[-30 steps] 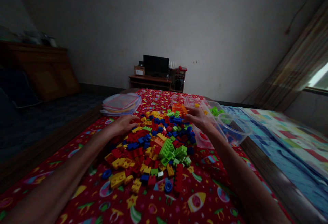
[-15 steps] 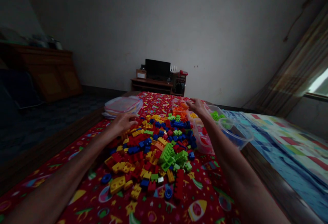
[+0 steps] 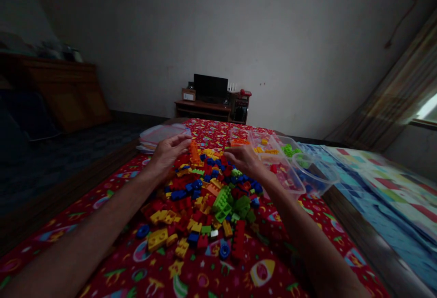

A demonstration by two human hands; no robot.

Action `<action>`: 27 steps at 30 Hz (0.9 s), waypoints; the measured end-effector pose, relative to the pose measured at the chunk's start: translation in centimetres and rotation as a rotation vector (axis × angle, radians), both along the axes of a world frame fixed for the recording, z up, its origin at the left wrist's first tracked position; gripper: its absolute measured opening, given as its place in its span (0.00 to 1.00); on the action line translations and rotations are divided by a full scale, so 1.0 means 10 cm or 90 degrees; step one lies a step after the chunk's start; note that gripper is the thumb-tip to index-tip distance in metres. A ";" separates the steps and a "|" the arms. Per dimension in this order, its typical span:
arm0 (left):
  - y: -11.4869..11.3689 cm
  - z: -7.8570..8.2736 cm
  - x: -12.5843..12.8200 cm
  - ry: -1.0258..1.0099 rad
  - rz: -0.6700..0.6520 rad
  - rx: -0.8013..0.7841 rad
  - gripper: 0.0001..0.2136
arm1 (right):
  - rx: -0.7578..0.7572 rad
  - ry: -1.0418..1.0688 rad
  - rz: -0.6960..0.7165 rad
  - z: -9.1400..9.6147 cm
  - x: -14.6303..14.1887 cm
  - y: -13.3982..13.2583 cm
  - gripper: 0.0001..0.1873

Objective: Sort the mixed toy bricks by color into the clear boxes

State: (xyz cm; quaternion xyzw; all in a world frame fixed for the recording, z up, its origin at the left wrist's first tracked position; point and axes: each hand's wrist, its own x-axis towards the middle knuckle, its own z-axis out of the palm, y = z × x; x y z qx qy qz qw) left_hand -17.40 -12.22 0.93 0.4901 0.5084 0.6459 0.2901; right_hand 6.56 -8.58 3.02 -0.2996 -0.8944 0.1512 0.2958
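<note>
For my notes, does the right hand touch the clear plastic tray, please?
Cannot tell: the head view shows the right hand overlapping the clear plastic tray at its edge.

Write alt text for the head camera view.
The left hand and right hand reach over a heap of colourful plastic bricks on a red printed bedspread, beside a clear plastic box holding more bricks.

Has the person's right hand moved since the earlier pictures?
Yes: the right hand sits further left and lower in view than before, judged against the black monitor.
</note>
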 end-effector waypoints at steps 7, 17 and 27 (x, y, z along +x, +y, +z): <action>-0.14 0.03 0.35 -0.058 -0.115 -0.038 0.19 | -0.044 -0.037 0.072 -0.09 -0.21 -0.23 0.22; -0.11 -0.03 0.28 0.010 -0.166 -0.049 0.20 | -0.001 -0.054 -0.015 -0.13 -0.15 -0.15 0.07; -0.07 -0.06 0.17 0.050 -0.135 -0.074 0.18 | 0.002 -0.062 -0.176 -0.02 0.03 0.10 0.19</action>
